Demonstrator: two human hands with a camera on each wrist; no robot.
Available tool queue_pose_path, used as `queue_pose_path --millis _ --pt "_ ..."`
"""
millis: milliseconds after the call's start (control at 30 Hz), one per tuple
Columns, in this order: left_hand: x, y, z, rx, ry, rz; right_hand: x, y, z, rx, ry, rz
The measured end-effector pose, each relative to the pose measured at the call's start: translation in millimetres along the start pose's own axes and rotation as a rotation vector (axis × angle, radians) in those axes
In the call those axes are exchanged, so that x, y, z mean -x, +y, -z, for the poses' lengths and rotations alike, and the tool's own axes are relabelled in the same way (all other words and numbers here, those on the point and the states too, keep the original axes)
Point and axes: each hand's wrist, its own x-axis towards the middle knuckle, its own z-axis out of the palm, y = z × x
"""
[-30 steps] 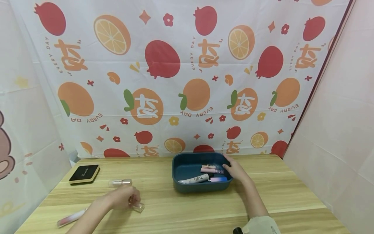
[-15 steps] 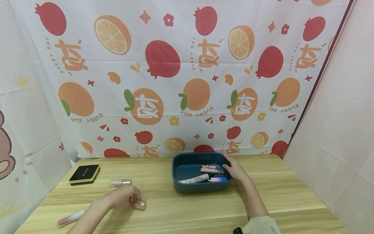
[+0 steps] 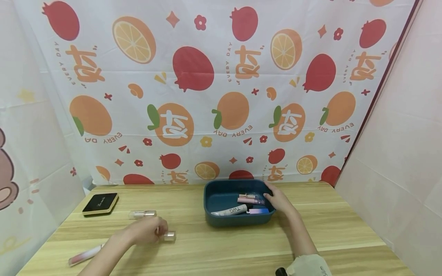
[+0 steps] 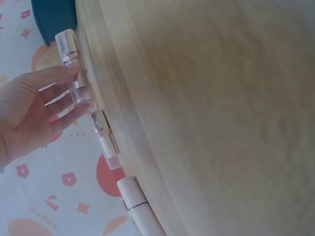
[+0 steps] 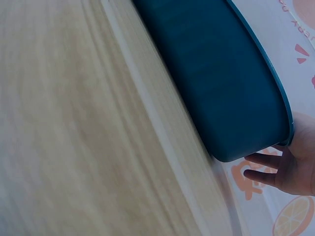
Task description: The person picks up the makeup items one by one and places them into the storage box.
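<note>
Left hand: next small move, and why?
I'd likely carry the clear tube right, toward the blue bin. The left hand already has it between thumb and fingers, the right hand grips the bin's right end, and other tubes, like the white TWG tube, already lie inside.

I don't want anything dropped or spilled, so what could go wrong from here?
The left hand pinches a clear tube in its fingers, so it might slip out. A second tube lies close to that hand and could get nudged. The right hand grips the blue bin at its rim; an uneven pull might tilt it and shift the white tube inside.
</note>
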Motion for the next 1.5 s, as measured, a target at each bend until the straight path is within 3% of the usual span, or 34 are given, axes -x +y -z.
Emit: queue_pose_path --millis 500,867,1167,1500 --pt "-5.4 4.4 2.8 -0.042 0.027 0.062 -1 0 0 0.0 0.0 -0.001" --pt "-12.2 6.0 -0.2 -0.098 0.087 0.052 0 0 -1 0.008 0.003 0.018" --pt "-16.8 10.0 1.2 -0.133 0.113 0.089 -1 1 -1 0.003 0.001 0.004" --pt "-20.9 15.8 1.1 -0.195 0.195 0.117 0 0 0 0.006 -0.002 0.003"
